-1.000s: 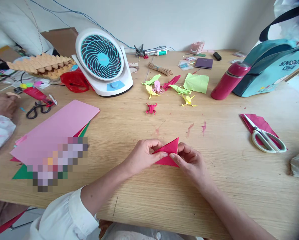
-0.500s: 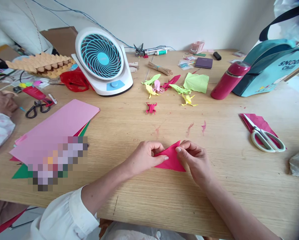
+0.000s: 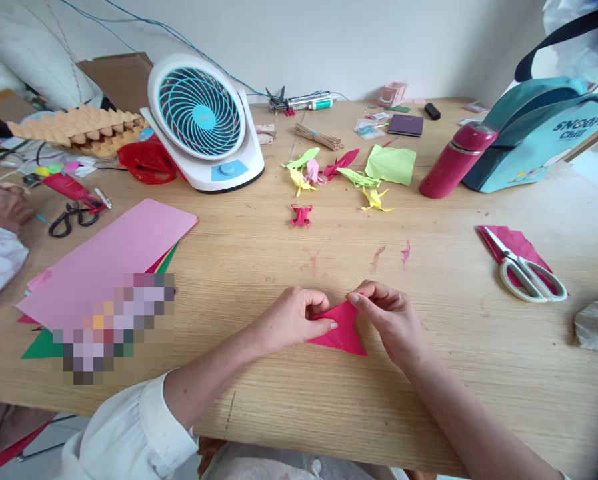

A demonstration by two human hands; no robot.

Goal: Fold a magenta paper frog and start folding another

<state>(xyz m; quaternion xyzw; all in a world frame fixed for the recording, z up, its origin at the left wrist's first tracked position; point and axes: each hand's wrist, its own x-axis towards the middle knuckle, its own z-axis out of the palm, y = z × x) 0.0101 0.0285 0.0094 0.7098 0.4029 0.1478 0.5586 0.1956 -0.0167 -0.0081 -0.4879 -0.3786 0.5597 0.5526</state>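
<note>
A folded piece of dark pink paper (image 3: 343,331) is held between my two hands, just above the wooden table. My left hand (image 3: 299,317) pinches its left end, thumb on top and fingers behind. At the upper right corner, the thumb and index finger of my right hand (image 3: 386,317) grip the tip. The fingers cover both of these ends. Beyond my hands sits a small dark pink folded paper frog (image 3: 301,217). Behind it lie a yellow folded paper figure (image 3: 376,199), a light green sheet (image 3: 391,164) and several other folded paper pieces.
White-handled scissors (image 3: 529,273) rest on dark pink paper at the right. A red flask (image 3: 457,160) stands beside a teal bag (image 3: 533,143). At the left are a fan (image 3: 203,120), stacked coloured paper (image 3: 129,247) and another person's hand (image 3: 3,207).
My right hand has moved slightly left with the upper corner of the dark pink paper. The paper's lower right point now sits a little lower. My left hand stays nearly in place.
</note>
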